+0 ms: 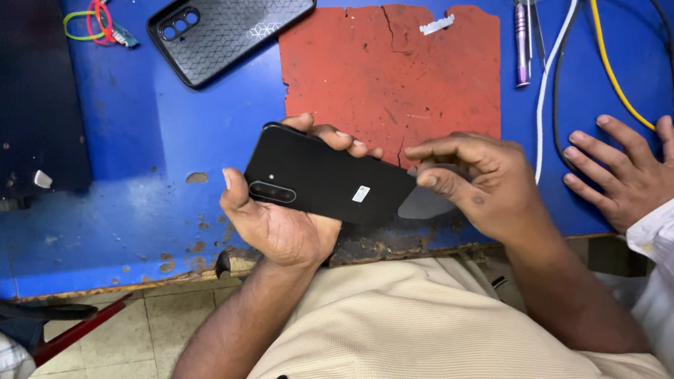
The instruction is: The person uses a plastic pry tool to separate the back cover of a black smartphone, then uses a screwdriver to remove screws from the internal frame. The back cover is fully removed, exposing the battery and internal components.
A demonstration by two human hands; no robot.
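Left hand (276, 226) fingers clasped round black phone (324, 181), right hand (481, 182) fingers pinching translucent pick (426, 203) at its edge.

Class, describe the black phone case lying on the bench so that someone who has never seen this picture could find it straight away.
Start at the blue workbench and go to its far edge, left of the torn red mat. The phone case lies there at a slant, hollow side up. Unlike the smooth black phone held in the left hand, it is empty, with a hexagon-patterned lining and a row of camera holes.
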